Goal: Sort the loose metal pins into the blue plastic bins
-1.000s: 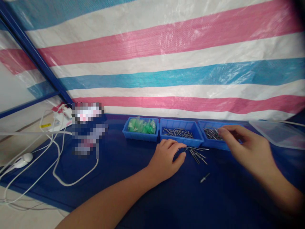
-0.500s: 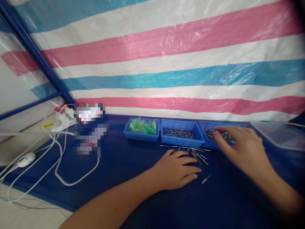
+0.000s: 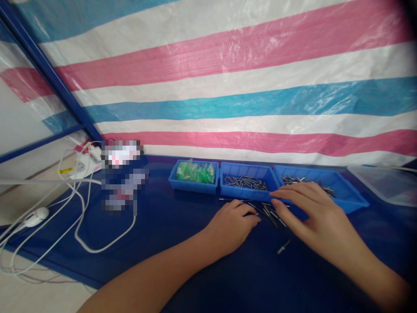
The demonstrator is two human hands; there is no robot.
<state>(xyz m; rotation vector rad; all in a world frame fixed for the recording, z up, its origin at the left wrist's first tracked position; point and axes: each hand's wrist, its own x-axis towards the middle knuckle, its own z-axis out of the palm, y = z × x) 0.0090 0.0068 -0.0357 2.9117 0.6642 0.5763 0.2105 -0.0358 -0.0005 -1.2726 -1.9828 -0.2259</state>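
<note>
My left hand (image 3: 233,226) rests on the dark blue table cover, fingers curled, its fingertips at a small heap of loose metal pins (image 3: 272,211). My right hand (image 3: 309,215) hovers just right of that heap with its fingers stretched toward it, in front of the right blue bin (image 3: 345,195). A single short pin (image 3: 282,248) lies alone nearer to me. Behind the hands stand three blue bins: the left one (image 3: 193,187) holds green parts, the middle one (image 3: 247,191) thin metal pins, the right one darker metal pieces.
White cables (image 3: 78,226) and a power strip (image 3: 86,163) lie at the left of the table cover (image 3: 182,261). A clear plastic lid (image 3: 387,184) sits at the far right. A striped pink, white and blue tarp (image 3: 228,87) hangs behind the bins.
My right hand came out of the right bin and moved left and toward me, down to the loose pins. My left hand stretched flat, then curled back at the heap.
</note>
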